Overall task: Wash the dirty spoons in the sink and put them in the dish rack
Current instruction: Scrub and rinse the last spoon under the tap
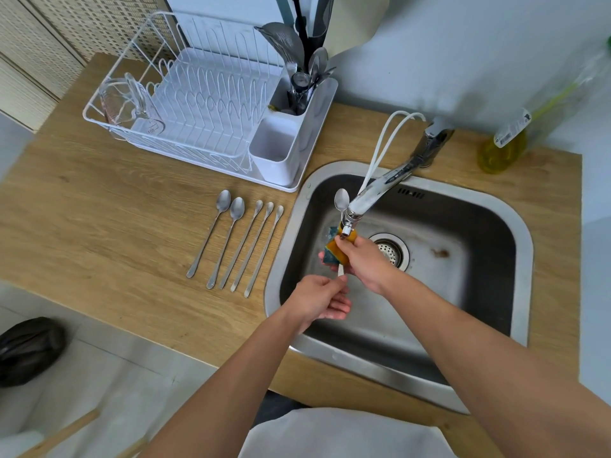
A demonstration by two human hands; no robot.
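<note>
Over the steel sink (515,233), the person works on one long-handled spoon (341,200). The left hand (322,300) pinches the lower end of its handle between thumb and curled fingers, near the sink's front-left corner. The right hand (358,256) is just beyond it, fingers wrapped round a yellow and green sponge (337,247) that is folded about the spoon's stem. The spoon's bowl sticks up past the sponge, just left of the tap spout (380,190), whose nozzle hangs right above the sponge. I cannot tell whether water is running.

To the left of the sink, on the wooden counter (99,209), five more spoons (238,239) lie side by side, bowls pointing away from the person: two with large bowls on the far side from the sink, three slimmer ones nearer to it.

Behind those, off the sink's back-left corner, stands the white dish rack (205,104). A clear measuring jug (127,102) lies on its side at the rack's far end from the sink. The cutlery holder (291,140) at the end nearest the sink has utensils standing in its rear compartment.

Behind the sink's right corner stands a yellow-green bottle (502,150).
</note>
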